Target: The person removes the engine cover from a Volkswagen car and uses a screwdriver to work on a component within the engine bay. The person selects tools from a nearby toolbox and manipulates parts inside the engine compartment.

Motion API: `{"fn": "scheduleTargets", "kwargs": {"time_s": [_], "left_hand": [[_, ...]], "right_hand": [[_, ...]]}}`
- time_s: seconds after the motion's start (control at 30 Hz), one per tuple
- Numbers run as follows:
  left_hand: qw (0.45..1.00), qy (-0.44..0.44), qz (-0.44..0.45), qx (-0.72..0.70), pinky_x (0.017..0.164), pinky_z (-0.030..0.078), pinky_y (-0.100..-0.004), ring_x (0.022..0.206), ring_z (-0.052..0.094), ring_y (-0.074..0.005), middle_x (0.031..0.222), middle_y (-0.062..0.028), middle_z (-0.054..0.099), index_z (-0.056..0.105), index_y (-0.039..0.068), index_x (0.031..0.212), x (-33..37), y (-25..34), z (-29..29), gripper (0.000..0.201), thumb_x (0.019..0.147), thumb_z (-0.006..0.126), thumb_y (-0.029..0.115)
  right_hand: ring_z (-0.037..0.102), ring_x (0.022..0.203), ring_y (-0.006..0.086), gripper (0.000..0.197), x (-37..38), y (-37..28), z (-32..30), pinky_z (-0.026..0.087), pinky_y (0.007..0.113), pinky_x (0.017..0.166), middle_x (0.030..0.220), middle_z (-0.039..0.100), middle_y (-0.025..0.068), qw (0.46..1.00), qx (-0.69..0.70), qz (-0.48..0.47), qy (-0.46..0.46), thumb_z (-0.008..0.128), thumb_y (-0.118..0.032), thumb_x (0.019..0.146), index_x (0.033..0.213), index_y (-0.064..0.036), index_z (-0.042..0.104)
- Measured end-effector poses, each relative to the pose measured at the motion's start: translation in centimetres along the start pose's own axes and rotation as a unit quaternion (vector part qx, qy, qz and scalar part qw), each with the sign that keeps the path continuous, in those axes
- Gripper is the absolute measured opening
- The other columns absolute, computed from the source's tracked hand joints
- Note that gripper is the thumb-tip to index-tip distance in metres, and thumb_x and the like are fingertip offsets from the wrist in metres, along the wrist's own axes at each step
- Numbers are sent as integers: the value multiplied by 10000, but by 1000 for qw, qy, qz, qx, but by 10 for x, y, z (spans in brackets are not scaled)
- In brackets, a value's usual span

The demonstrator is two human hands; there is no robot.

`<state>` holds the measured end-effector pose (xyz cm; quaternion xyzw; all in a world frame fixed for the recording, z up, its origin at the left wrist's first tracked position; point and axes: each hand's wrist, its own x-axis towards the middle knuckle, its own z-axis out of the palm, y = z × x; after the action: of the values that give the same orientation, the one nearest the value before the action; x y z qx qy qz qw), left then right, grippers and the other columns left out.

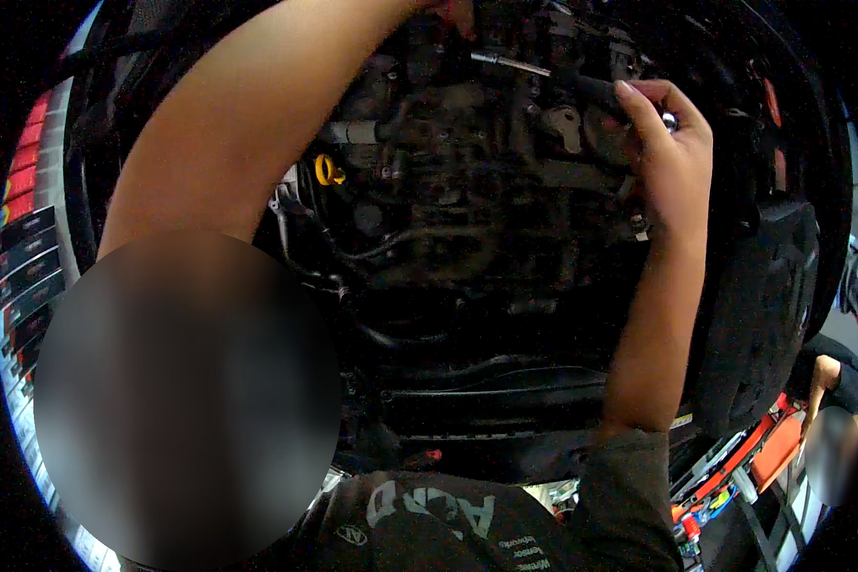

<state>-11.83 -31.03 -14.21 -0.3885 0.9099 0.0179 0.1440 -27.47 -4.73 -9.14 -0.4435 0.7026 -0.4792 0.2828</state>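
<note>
A socket driver (511, 64) with a chrome shaft and dark handle lies in my right hand (672, 133), whose thumb and fingers are wrapped round the handle. The shaft points left over the engine (458, 143), and a round silver end shows behind the fingers. My left arm reaches across the upper left to the far part of the engine bay. Only a dark, reddish bit of my left hand (458, 15) shows at the top edge, near the driver's tip; its fingers are too hidden to read.
A yellow dipstick ring (329, 171) stands left of the engine, beside hoses (391, 336). A black box-like cover (758, 315) is on the right. Tool trays (777, 448) and another person (834, 381) are at lower right. Dark boxes (29, 272) line the left. A blurred patch hides the lower left.
</note>
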Motion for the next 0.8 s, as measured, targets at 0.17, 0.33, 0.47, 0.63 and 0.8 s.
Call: {"fn": "scheduleTargets", "kwargs": {"time_s": [0.17, 0.33, 0.47, 0.63, 0.8], "left_hand": [[1000, -10, 8, 22, 935, 491, -459, 1174, 577, -312, 1310, -130, 596, 630, 130, 1269, -4, -12, -5, 410, 904, 548, 299], [994, -51, 25, 91, 922, 496, -448, 1139, 600, -314, 1276, -137, 619, 656, 121, 1236, -12, -27, -12, 390, 889, 566, 273], [981, -66, 38, 177, 912, 501, -440, 1110, 618, -315, 1249, -143, 638, 677, 113, 1210, -40, -36, -15, 374, 876, 581, 253], [995, 73, -17, -61, 921, 506, -444, 1072, 646, -324, 1204, -171, 661, 660, 99, 1218, -23, -39, 10, 366, 883, 567, 213], [970, 175, 85, 147, 918, 503, -456, 1110, 624, -318, 1249, -159, 642, 652, 106, 1228, -36, -41, 23, 379, 889, 545, 235]], "right_hand": [[641, 634, 164, 312, 38, -24, 17, 519, 294, 617, 728, 695, 85, 950, -240, -186, -75, 717, -318, 796, 892, -22, 726], [568, 624, 193, 238, 60, -88, 53, 492, 360, 609, 674, 587, 114, 943, -271, -131, -141, 707, -163, 776, 796, 71, 670], [617, 692, 240, 263, 67, -129, 72, 508, 382, 646, 748, 643, 147, 905, -353, -153, -179, 708, -211, 793, 819, 49, 681], [649, 764, 285, 310, 85, -150, 95, 522, 403, 703, 839, 690, 166, 845, -451, -178, -223, 725, -266, 808, 908, 26, 697], [657, 773, 282, 372, 112, -182, 124, 519, 408, 692, 895, 714, 162, 770, -536, -36, -343, 703, -320, 862, 972, 35, 722]]}}
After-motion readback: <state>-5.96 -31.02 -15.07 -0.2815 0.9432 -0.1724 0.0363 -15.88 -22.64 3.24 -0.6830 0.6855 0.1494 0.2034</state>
